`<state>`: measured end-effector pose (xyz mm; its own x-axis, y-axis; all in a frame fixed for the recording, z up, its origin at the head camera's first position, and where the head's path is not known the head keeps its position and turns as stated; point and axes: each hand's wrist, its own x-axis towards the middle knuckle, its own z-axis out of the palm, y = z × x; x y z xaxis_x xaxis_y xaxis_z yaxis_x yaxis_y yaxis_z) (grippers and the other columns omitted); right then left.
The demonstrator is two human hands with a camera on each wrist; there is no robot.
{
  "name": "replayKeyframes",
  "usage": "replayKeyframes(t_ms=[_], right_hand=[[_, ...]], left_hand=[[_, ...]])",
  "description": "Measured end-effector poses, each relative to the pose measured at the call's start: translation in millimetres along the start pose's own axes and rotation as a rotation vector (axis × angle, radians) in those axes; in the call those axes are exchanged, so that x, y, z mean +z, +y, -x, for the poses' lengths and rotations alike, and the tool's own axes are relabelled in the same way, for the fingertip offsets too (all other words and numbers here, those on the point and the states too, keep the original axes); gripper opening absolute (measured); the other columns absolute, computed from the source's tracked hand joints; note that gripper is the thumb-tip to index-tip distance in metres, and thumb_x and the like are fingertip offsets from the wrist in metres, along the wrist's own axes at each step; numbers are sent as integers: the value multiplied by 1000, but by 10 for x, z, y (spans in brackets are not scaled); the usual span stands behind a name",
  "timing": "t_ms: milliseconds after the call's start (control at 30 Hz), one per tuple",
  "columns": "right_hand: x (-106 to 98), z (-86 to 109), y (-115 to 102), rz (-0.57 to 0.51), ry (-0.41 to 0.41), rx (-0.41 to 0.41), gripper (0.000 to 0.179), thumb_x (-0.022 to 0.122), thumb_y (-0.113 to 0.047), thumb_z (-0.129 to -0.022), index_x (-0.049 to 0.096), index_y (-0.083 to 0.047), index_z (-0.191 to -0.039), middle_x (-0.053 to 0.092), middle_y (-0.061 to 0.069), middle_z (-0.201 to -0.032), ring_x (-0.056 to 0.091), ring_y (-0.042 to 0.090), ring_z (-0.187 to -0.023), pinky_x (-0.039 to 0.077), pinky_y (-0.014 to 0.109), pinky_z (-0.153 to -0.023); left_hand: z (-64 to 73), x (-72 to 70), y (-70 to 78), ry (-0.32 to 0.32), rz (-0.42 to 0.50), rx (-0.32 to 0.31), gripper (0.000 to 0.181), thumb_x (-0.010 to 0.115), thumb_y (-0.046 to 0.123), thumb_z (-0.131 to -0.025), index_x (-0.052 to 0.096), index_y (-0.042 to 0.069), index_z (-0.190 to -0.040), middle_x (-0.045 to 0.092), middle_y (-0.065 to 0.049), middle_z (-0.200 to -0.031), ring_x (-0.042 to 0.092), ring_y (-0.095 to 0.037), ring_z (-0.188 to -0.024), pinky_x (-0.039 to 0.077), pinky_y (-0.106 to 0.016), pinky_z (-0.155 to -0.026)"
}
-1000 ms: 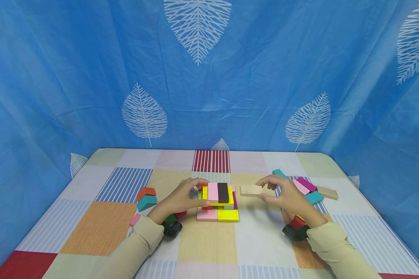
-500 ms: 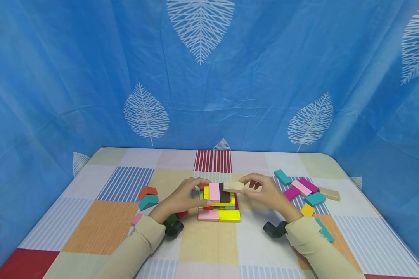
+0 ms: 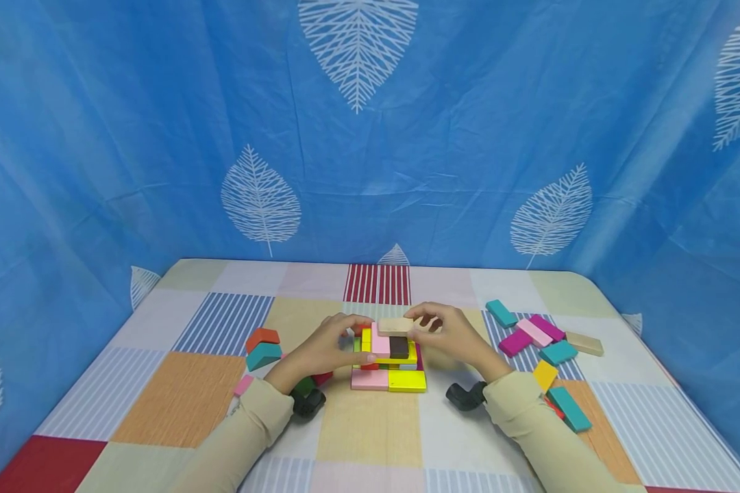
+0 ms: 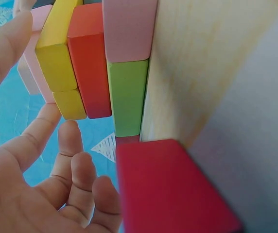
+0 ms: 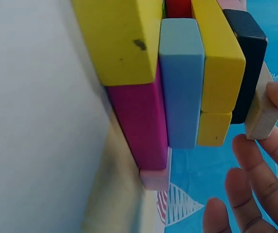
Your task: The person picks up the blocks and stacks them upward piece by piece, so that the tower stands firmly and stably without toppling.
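A low stack of coloured wooden blocks [image 3: 407,381] stands mid-table in crossing layers of pink, yellow, red, green, blue and magenta. Its upper layer has a pink block [image 3: 379,342] beside a black block [image 3: 399,348]. My left hand [image 3: 321,346] spans the pink block, thumb at the near end and index finger at the far end; its other fingers curl loosely behind. With thumb and fingertips my right hand [image 3: 450,335] pinches a plain wooden block [image 3: 395,326], lying crosswise over the far part of the pink and black blocks. In the right wrist view the plain block [image 5: 263,109] lies against the black one.
Loose teal, magenta, pink, yellow and plain blocks [image 3: 533,332] lie at the right, with a teal block [image 3: 569,409] near the right sleeve. Orange and teal blocks [image 3: 263,356] are at the left. A red block [image 4: 173,189] sits close under the left wrist.
My right hand has carried the plain block leftward from beside the stack to over its top. The left hand has stayed at the pink block.
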<state>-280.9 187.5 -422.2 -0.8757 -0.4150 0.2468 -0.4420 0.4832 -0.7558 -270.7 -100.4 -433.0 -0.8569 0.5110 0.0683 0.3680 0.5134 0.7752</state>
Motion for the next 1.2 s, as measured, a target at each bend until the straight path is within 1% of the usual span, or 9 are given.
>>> replayKeyframes(t_ms=[167, 300, 533, 733, 933, 1067, 1200], right_hand=[[22, -45, -36, -8, -29, 8, 28, 79, -12, -97, 75, 2, -121, 76, 12, -114, 65, 26, -101, 58, 39, -91], [36, -59, -64, -6, -47, 5, 28, 79, -12, -97, 74, 1, -121, 75, 12, -114, 66, 27, -102, 58, 43, -92], [53, -73, -71, 16, -57, 7, 27, 79, -13, -98, 75, -1, -122, 75, 10, -114, 66, 25, -101, 58, 41, -92], [57, -75, -56, 16, -54, 5, 27, 79, -12, -98, 74, 0, -122, 75, 11, -114, 67, 25, -100, 58, 41, -91], [58, -64, -67, 8, -47, 5, 27, 79, -11, -98, 73, 1, -121, 75, 12, -115, 67, 25, -99, 59, 40, -89], [21, -39, -71, 8, -46, -3, 34, 79, -12, -98, 71, 3, -127, 74, 15, -119, 66, 24, -99, 59, 40, -90], [-80, 28, -78, 12, -37, -30, 39, 79, -11, -98, 67, 6, -132, 73, 19, -121, 66, 24, -99, 59, 39, -89]], left_hand=[[-9, 3, 0, -4, -7, 11, 64, 86, 26, -93, 62, 7, -149, 62, -11, -128, 51, -31, -122, 50, -54, -104], [-13, 8, -11, -7, -3, 19, 63, 86, 26, -93, 62, 5, -147, 62, -11, -127, 51, -32, -121, 49, -54, -104], [-14, -6, -19, -9, -9, 38, 62, 85, 25, -94, 61, 3, -146, 62, -11, -124, 51, -33, -121, 48, -51, -104], [-14, -5, -8, -9, -15, 26, 62, 85, 26, -93, 61, 4, -147, 62, -11, -125, 52, -33, -120, 49, -55, -104], [-13, -2, 0, -6, -15, 20, 63, 86, 26, -93, 62, 4, -147, 62, -12, -126, 52, -33, -121, 49, -57, -104], [-9, 5, 14, -5, -10, 4, 63, 86, 27, -93, 62, 5, -147, 62, -11, -127, 52, -33, -121, 50, -56, -104], [5, 0, 34, 2, -6, -10, 64, 87, 27, -92, 62, 5, -147, 62, -11, -127, 52, -33, -121, 51, -57, -104]])
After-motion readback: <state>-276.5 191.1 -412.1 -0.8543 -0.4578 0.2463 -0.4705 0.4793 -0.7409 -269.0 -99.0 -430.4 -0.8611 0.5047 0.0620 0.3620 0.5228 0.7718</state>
